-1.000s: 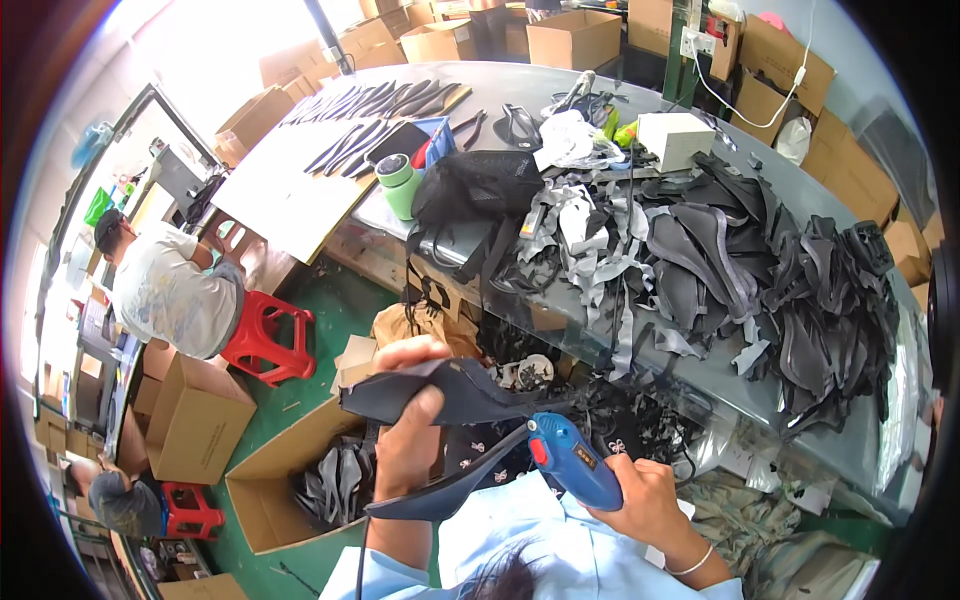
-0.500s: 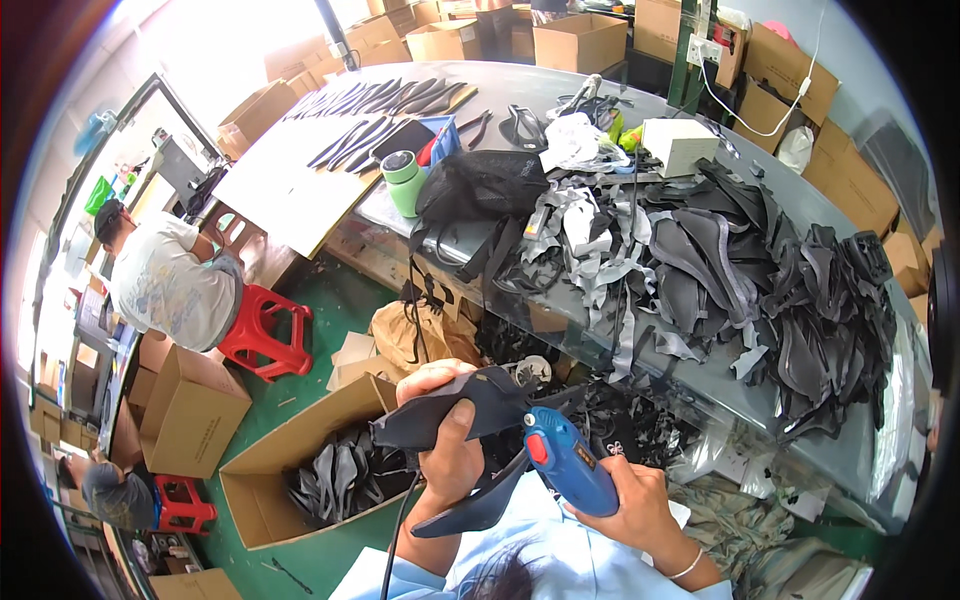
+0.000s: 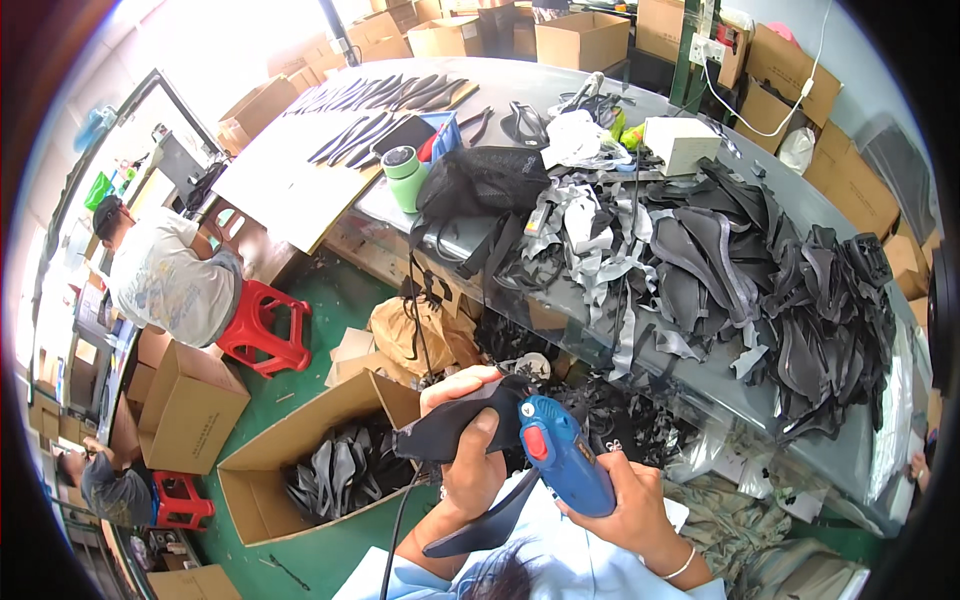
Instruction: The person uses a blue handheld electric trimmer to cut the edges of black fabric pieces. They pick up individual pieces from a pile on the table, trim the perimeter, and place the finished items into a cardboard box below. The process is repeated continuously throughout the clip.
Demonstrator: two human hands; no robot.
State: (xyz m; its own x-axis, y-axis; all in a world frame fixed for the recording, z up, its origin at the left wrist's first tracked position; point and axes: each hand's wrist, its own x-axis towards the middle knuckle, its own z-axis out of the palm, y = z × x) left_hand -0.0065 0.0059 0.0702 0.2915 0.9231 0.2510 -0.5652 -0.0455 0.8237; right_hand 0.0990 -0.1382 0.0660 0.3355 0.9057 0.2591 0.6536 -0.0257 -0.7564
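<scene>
My left hand (image 3: pixel 470 462) is closed around a dark, curved padded fabric piece (image 3: pixel 440 428), thumb on the near face and fingers behind. A long tapered part of the piece (image 3: pixel 485 525) hangs below that hand, in front of my light blue clothing. In my right hand (image 3: pixel 632 505) is a blue hand-held power tool (image 3: pixel 565 450) with a red button, its fingers wrapped around the body. The tool's front end meets the right edge of the fabric piece; its working tip is hidden there. A black cord (image 3: pixel 398 530) runs down beside my left forearm.
An open cardboard box (image 3: pixel 245 500) holding dark pieces stands on the left. Across the table ahead lie grey scraps (image 3: pixel 590 230), a heap of dark padded pieces (image 3: pixel 700 260), a black bag (image 3: pixel 485 185) and a green bottle (image 3: pixel 403 180). A person sits on a red stool (image 3: pixel 265 330).
My left hand and the fabric piece have shifted slightly right and turned, bringing the piece closer against the blue tool. The tool has moved a little downward and left.
</scene>
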